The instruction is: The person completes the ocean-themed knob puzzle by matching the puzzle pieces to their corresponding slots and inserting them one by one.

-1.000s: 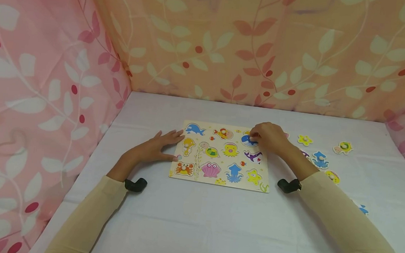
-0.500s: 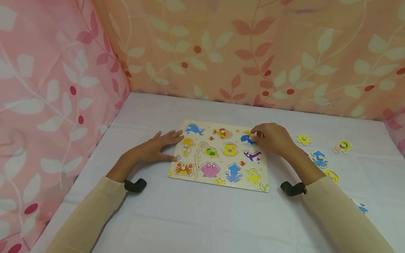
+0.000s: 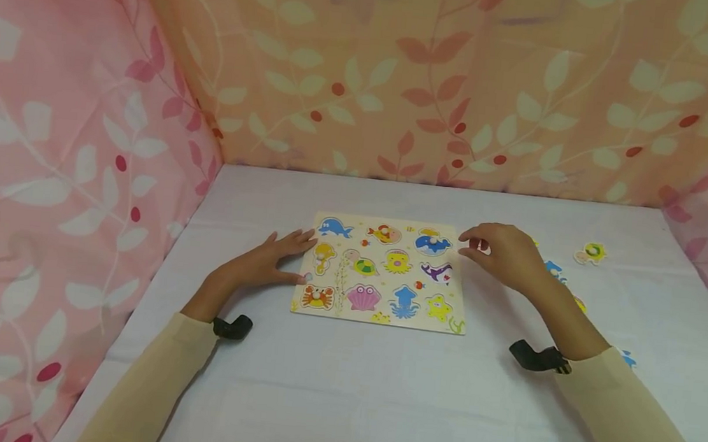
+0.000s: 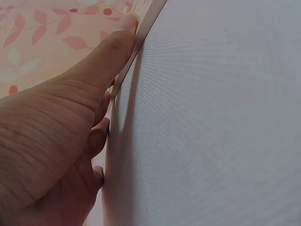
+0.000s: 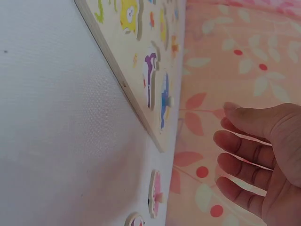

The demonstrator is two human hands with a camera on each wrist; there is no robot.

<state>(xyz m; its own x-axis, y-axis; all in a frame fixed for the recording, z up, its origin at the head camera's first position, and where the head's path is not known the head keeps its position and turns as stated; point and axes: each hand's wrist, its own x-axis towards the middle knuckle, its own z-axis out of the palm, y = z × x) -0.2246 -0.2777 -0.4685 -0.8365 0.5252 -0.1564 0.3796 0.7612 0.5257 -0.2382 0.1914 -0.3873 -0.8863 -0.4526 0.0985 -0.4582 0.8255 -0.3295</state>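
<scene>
A wooden peg puzzle board [image 3: 389, 284] with sea-animal pictures lies flat on the white cloth. My left hand [image 3: 265, 259] rests at its left edge, fingers spread, thumb tip on the lower part of that edge. Just off the top right corner hovers my right hand [image 3: 505, 259], fingers loosely bent and holding nothing. The blue whale piece [image 3: 433, 243] sits in its place there, its knob standing out in the right wrist view. Knobbed fish [image 3: 384, 234], seahorse [image 3: 324, 258] and crab [image 3: 318, 297] pieces are also on the board.
Loose pieces lie right of the board: a turtle [image 3: 591, 254], a blue squid [image 3: 555, 271] and a blue one [image 3: 628, 358]. A pink piece [image 5: 156, 194] lies beyond the board's corner. Floral cloth [image 3: 367, 75] hangs behind and at the sides.
My right hand has let go of the blue whale piece and drawn back to the right, off the board. My left hand stays at the left edge.
</scene>
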